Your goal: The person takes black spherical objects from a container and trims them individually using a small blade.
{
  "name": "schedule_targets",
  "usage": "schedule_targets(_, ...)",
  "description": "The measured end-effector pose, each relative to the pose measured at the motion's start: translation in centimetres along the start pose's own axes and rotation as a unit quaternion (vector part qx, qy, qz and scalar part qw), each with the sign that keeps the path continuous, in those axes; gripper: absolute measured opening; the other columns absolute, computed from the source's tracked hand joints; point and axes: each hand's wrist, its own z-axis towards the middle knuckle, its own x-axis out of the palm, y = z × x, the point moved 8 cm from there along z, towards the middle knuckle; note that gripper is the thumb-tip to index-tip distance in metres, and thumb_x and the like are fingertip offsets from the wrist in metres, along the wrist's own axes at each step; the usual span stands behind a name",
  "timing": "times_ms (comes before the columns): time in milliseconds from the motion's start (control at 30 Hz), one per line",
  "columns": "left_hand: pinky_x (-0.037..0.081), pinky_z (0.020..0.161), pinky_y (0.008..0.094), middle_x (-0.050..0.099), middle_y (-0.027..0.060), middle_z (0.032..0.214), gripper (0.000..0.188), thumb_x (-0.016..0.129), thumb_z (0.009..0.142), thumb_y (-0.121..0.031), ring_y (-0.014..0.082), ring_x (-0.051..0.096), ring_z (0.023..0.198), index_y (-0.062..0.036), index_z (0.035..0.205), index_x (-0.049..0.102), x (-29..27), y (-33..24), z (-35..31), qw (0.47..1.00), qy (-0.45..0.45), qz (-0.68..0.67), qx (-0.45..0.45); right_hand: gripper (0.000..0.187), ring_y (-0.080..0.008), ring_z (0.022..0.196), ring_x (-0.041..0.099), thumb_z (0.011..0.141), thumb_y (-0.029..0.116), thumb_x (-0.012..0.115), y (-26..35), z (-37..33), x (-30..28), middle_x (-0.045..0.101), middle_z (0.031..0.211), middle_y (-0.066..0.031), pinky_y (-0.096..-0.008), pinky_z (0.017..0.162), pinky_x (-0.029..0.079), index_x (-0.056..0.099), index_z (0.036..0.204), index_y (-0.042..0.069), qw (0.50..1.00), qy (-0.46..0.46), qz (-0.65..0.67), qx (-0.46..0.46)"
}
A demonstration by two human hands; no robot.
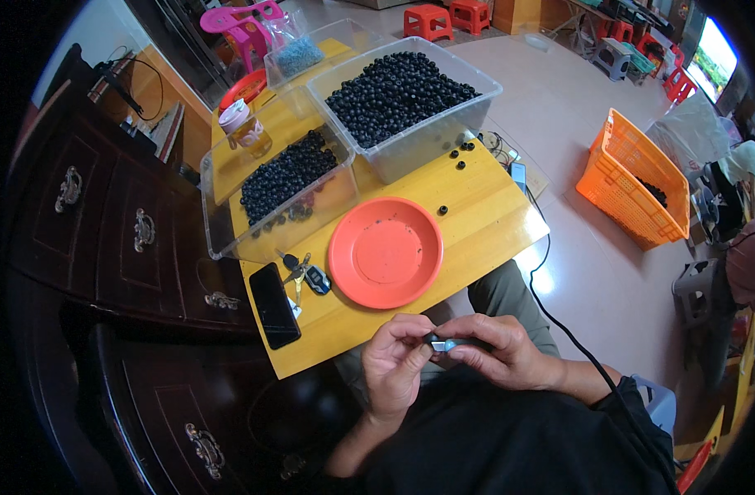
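Close to my lap, my left hand [399,363] pinches a small black round part [431,338] between thumb and fingers. My right hand [507,351] is closed around a small knife [442,346]; its short, shiny blade touches or nearly touches the black part, and its handle is mostly hidden by my fingers. Just beyond my hands, a round red-orange basin [385,254] on the yellow table [476,239] has only dark specks in it. Several loose black parts [443,209] lie to its right.
A large clear bin [410,153] heaped with black parts stands at the back; a lower clear bin [343,186] at left holds fewer. A phone [272,305] and keys [298,276] lie left of the basin. An orange crate [616,177] stands on the floor; a black cable [563,326] passes my right arm.
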Motion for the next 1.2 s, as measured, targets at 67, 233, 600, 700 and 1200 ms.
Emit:
schedule_targets(67, 0.047, 0.077, 0.0264, 0.054, 0.0132, 0.1, 0.017, 0.058, 0.082, 0.007, 0.0159, 0.055, 0.086, 0.0039, 0.098, 0.053, 0.0, -0.2, -0.1, 0.999, 0.012, 0.03, 0.012, 0.025, -0.0264, 0.083, 0.066, 0.084, 0.005, 0.061, 0.1, 0.0, 0.0, 0.064, 0.094, -0.0152, -0.0308, 0.07, 0.051, 0.057, 0.108, -0.001, 1.0, 0.003, 0.002, 0.0)
schedule_targets(233, 0.047, 0.078, 0.0254, 0.053, 0.0129, 0.1, 0.016, 0.057, 0.082, 0.008, 0.015, 0.055, 0.086, 0.0037, 0.097, 0.053, 0.2, -0.5, -0.1, 0.998, 0.019, 0.048, 0.025, 0.022, -0.0181, 0.081, 0.066, 0.087, 0.006, 0.06, 0.2, 0.2, 0.1, 0.064, 0.094, -0.0122, -0.0266, 0.071, 0.052, 0.057, 0.107, -0.003, 1.0, 0.012, 0.029, -0.001)
schedule_targets(600, 0.049, 0.073, 0.0262, 0.052, 0.0125, 0.098, 0.016, 0.059, 0.082, 0.007, 0.0144, 0.056, 0.082, 0.0035, 0.096, 0.053, 0.5, 0.0, -0.3, 1.0, 0.016, 0.026, 0.001, 0.018, -0.0098, 0.069, 0.057, 0.09, 0.006, 0.055, -1.7, -0.3, 0.6, 0.062, 0.081, -0.0061, -0.0221, 0.059, 0.044, 0.058, 0.106, 0.0, 0.97, -0.013, 0.217, 0.108)
schedule_targets(700, 0.049, 0.071, 0.0261, 0.053, 0.0125, 0.097, 0.015, 0.06, 0.082, 0.006, 0.0149, 0.056, 0.08, 0.003, 0.095, 0.053, 0.4, 0.3, 0.0, 1.0, 0.001, -0.018, -0.018, 0.018, -0.0058, 0.06, 0.048, 0.092, 0.011, 0.053, -3.1, -0.6, 1.2, 0.057, 0.074, -0.0028, -0.0187, 0.05, 0.036, 0.056, 0.108, 0.002, 0.916, -0.026, 0.351, 0.191)
schedule_targets(1200, 0.048, 0.071, 0.0268, 0.055, 0.013, 0.095, 0.014, 0.059, 0.082, 0.005, 0.0162, 0.055, 0.079, 0.0033, 0.095, 0.054, 0.6, 0.7, 0.3, 0.999, -0.024, -0.017, -0.036, 0.029, -0.0112, 0.073, 0.061, 0.085, 0.004, 0.062, -3.6, 0.5, 1.3, 0.061, 0.087, -0.0064, -0.0212, 0.064, 0.051, 0.051, 0.111, -0.002, 0.881, -0.047, 0.403, 0.244)
